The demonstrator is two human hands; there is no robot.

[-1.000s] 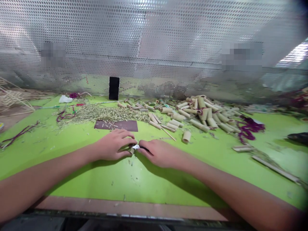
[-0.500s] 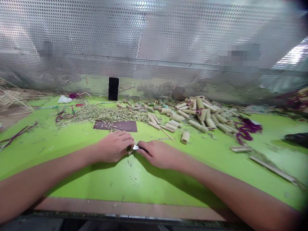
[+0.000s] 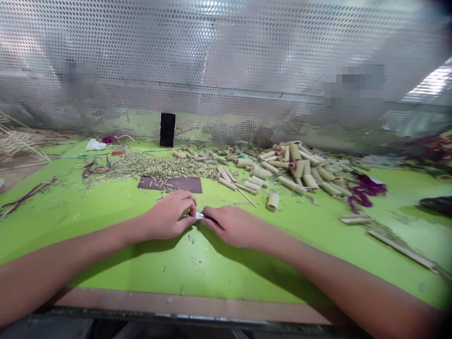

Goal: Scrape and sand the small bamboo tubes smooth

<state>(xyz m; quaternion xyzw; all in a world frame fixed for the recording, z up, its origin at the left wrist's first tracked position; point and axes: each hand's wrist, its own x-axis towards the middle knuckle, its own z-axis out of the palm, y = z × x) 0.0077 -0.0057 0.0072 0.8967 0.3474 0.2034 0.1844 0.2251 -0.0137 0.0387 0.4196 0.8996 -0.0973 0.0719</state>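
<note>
Green tabletop (image 3: 212, 280) between hands (image 3: 235, 226) and edge (image 3: 183, 305)

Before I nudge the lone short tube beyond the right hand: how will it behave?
The tube would probably roll sideways: it's round and lies on its side. Likely light, as its near end looks hollow. May slide too; the green tabletop looks smooth.

My feed is bright, with soft shadows on the green tabletop (image 3: 212, 280) under my left hand (image 3: 169, 214) and right hand (image 3: 235, 227). The small tool (image 3: 199, 216) between them glints, its detail soft. Beyond them, glare hazes the perforated screen (image 3: 226, 61), pixelated in two patches; far right, edges smear and corners darken.
</note>
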